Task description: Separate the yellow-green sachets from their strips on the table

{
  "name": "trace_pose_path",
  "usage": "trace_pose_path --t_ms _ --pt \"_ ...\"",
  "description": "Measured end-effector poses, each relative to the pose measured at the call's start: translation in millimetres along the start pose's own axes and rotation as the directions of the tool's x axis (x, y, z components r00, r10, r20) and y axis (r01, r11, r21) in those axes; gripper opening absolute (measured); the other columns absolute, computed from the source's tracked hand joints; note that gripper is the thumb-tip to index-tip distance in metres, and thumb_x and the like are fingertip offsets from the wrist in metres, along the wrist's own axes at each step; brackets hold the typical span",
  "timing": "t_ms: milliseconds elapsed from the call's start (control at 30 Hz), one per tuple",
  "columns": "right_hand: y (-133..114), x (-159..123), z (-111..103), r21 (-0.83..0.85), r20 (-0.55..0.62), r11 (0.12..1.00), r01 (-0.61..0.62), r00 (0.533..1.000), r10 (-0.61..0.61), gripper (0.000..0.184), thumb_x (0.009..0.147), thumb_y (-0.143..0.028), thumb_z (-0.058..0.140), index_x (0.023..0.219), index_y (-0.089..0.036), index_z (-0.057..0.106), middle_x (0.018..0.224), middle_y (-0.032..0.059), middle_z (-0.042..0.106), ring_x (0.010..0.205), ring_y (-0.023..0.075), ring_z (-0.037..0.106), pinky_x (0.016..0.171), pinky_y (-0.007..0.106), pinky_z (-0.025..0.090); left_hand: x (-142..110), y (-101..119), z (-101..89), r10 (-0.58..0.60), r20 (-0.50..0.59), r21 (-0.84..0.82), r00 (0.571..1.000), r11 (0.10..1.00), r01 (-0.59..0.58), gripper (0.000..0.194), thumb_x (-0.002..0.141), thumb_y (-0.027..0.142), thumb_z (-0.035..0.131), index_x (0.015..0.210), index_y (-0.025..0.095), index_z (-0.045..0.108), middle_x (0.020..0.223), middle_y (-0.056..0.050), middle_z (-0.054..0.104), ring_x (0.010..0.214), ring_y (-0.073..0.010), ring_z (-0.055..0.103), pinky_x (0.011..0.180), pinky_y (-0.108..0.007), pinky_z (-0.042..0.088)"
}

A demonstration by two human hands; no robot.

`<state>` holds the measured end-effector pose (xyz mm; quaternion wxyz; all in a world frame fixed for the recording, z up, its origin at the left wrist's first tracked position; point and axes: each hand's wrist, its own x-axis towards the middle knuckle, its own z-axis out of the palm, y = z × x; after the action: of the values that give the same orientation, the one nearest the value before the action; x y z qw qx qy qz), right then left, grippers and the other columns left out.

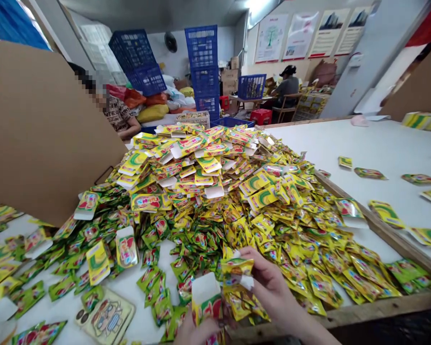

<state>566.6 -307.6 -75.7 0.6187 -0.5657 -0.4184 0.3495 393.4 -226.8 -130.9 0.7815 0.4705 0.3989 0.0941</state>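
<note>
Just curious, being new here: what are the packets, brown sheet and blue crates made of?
The packets look like glossy plastic film, judging by their shine and crinkles. The brown sheet seems to be matte cardboard, flat and dull. The blue crates look like moulded plastic, with a lattice of holes.

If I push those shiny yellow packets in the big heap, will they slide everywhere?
Probably! The shiny packets look slippery, so they'd likely slide over each other. The heap is steep, so a push might start a small avalanche. They look thin and light too: the bent packet in the right hand seems floppy.
</note>
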Motion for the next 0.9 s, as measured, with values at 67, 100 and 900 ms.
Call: trace_pose_path --t_ms 67,100,900 --pt "-9.0 4.9 9.3 -0.115 0.140 0.978 0.174 0.978 -0.158 0.021 0.082 -0.016 0.048 0.097 -0.021 0.060 0.099 0.0063 0.053 0.092 0.0170 0.053 0.079 0.029 0.046 -3.9 10.8 4.1 0.052 0.068 0.052 0.996 0.997 -0.055 0.036 0.056 0.037 0.074 0.083 0.016 0.064 0.075 -0.006 0.070 0.076 -0.0260 0.064 0.073 -0.036 0.050" --pt "-12.6 6.5 12.2 -0.163 0.213 0.957 0.240 0.956 -0.203 0.026 0.081 -0.011 0.045 0.101 -0.021 0.059 0.100 0.0065 0.052 0.094 0.0169 0.052 0.082 0.029 0.045 -5.9 15.7 5.6 0.065 0.097 0.089 0.993 0.993 -0.074 0.034 0.058 0.038 0.073 0.083 0.017 0.063 0.070 -0.004 0.069 0.069 -0.0237 0.064 0.070 -0.035 0.050" --pt "-19.0 -25.3 -27.6 -0.493 0.592 0.839 0.229 0.795 0.131 0.038 0.077 0.003 0.041 0.094 -0.020 0.065 0.082 0.0012 0.062 0.079 0.0104 0.058 0.072 0.017 0.041 1.7 5.2 19.5 -0.011 0.503 0.453 0.864 0.855 -0.253 0.074 0.059 0.010 0.058 0.128 0.026 0.035 0.104 -0.002 0.060 0.093 -0.0195 0.057 0.083 -0.029 0.042"
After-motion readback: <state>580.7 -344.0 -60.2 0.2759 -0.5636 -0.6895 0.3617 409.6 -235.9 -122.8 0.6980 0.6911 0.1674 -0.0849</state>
